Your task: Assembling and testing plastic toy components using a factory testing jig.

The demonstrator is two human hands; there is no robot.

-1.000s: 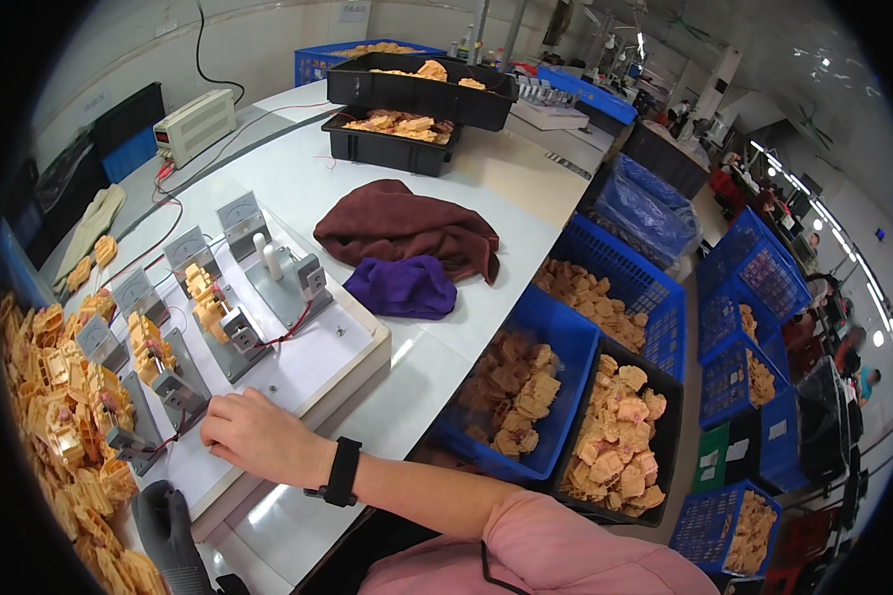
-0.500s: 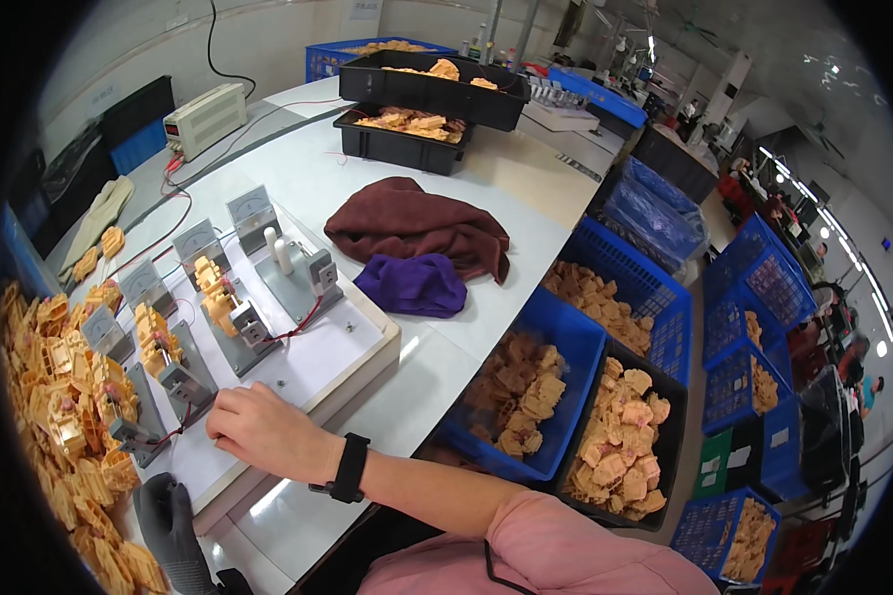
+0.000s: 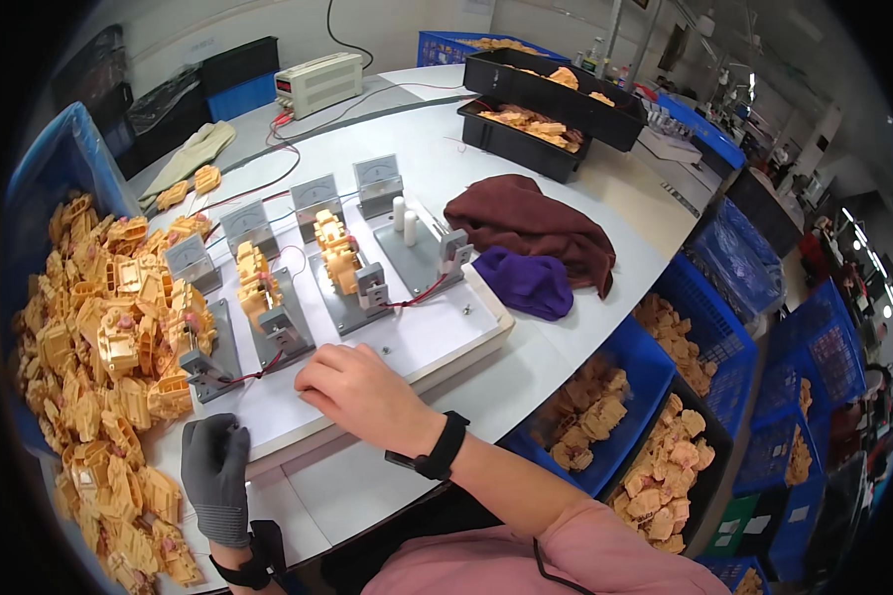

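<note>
Bare right hand (image 3: 362, 394), fingers curled together and holding nothing, rests at centre frame on the white test board (image 3: 422, 342) while the gloved left hand (image 3: 215, 474) lies flat lower left, so best press gently, clear of the red wires (image 3: 253, 375).

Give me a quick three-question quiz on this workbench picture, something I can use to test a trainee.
1. True or false: the left hand wears a dark grey glove.
2. Which station of the white test fixture holds no yellow plastic part? A) the one nearest the right hand B) the one with two white pegs C) the middle one
3. Fill in: the purple cloth lies against a ______ cloth.

Key:
1. True; the right hand is bare, with a black wristband.
2. B
3. Dark brown (maroon)
</note>
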